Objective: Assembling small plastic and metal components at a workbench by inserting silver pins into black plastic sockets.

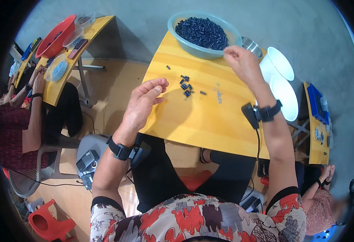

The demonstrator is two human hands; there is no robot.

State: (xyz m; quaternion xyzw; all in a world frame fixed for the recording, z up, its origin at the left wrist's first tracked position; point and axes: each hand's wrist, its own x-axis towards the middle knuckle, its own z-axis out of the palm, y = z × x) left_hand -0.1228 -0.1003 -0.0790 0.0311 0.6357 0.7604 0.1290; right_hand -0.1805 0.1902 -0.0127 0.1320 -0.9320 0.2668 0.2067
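Near end: my wearer's shirt (201, 213), soft printed cloth in red, grey and cream, above black trousers (154, 173). Tan, smooth floor (116, 74) below. Black strap-on wrist units, left (122, 151) and right (267, 113), both cabled.

Work surface: yellow wood-grain table (225, 135); lens bows its near edge.

Left hand (146, 97): over the table's left side, fingers half curled, thumb close to index. Can't tell from here if they meet or pinch anything.

On the top, right of that hand: small glossy blue-black blocky pieces (184, 86) in a loose cluster, a couple lying apart from it. Right of those: thin silvery pin-like bits (219, 97), scattered in a narrow patch.

Right hand (243, 62): farther out, in front of the basin's right rim in my view. Fingers curled in, blurred; can't tell if they're closed on a part or touching the rim.

Far right of the top: two smooth white round tubs, one (286, 99) nearer, one (277, 64) behind. Far edge: wide translucent blue-green plastic basin (193, 48), heaped with more blue-black pieces (203, 32); shiny round metal bowl (252, 45) just beside.

Beyond: seated co-worker (21, 129) left, at another yellow table with a red plastic basin (66, 32). Grey wall (140, 28) behind.
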